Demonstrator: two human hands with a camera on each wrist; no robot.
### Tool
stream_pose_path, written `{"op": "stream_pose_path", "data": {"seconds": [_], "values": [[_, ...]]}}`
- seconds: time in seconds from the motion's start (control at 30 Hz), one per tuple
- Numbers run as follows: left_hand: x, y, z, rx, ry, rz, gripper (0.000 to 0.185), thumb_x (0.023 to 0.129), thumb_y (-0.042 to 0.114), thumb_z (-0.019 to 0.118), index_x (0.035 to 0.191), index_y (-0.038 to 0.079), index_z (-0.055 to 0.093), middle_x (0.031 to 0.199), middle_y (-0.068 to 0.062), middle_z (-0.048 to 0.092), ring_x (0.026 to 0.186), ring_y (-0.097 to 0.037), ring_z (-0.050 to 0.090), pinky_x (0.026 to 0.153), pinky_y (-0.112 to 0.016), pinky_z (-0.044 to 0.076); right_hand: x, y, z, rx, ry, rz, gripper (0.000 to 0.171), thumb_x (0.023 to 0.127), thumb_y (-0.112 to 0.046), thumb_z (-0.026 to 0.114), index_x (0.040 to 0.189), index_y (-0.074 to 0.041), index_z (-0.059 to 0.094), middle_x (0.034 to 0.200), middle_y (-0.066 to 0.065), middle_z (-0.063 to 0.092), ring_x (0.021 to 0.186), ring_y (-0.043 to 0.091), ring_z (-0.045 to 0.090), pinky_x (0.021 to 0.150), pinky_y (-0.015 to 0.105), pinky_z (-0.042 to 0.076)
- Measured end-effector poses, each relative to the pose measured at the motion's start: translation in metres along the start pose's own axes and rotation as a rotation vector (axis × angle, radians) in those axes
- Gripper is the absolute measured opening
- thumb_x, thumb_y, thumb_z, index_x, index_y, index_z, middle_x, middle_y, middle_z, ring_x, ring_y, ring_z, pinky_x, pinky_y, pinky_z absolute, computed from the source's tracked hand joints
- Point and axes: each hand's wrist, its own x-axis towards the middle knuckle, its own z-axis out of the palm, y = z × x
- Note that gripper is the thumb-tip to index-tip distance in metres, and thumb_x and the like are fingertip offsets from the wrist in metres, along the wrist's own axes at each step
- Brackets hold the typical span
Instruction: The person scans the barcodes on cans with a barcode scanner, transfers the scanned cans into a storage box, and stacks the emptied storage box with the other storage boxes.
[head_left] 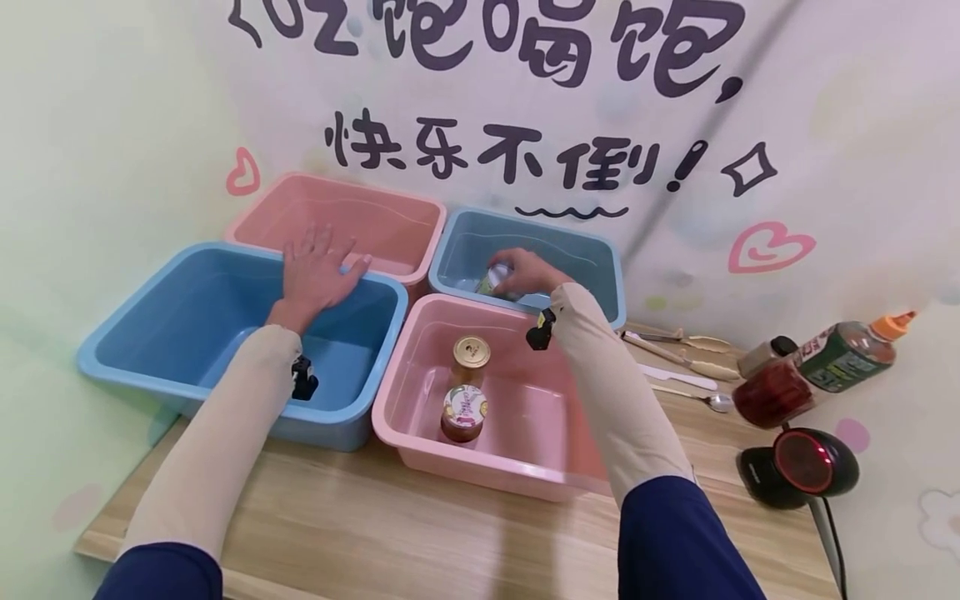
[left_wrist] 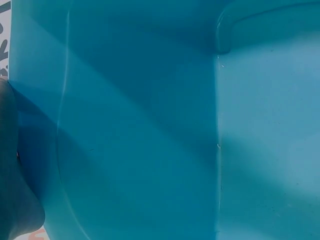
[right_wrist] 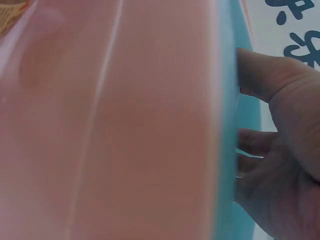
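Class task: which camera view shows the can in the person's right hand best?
The head view: the can shows under the right hand, inside the rear blue bin. Neither wrist view shows the can.

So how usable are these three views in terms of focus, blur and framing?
Head view: evenly lit, mostly sharp, edges bowed by the wide lens. Left wrist view: filled by the large blue plastic tub, with soft shadow bands. Right wrist view: the pink plastic tub wall is a close blur; the right hand is soft.
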Motion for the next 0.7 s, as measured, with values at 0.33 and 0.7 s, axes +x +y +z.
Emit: {"op": "stream_pose_path", "data": {"seconds": [0.33,0.7], "values": [[0.001,-0.002,0.003,0.008,-0.006,0.000,0.075,0.100,0.062,0.031,0.158,0.014,0.029,0.168,-0.020,0.008,0.156,-0.041,-0.003,0.119,-0.070,-0.004,0.016,0.004,0.017,-0.027,-0.066,0.036,0.041,0.095,-0.009,0.059,0.136,-0.010,0.059,0.135,0.017,0.054,0.116,0.032,0.052,0.097,0.046,0.049],[0.003,-0.005,0.005,-0.001,-0.004,0.000,0.076,0.099,0.063,0.030,0.157,0.014,0.030,0.168,-0.020,0.010,0.155,-0.042,-0.001,0.119,-0.070,-0.003,0.019,0.008,0.022,-0.029,-0.097,0.056,0.040,0.098,-0.008,0.051,0.139,-0.006,0.057,0.143,0.019,0.051,0.123,0.033,0.048,0.101,0.047,0.044]]}}
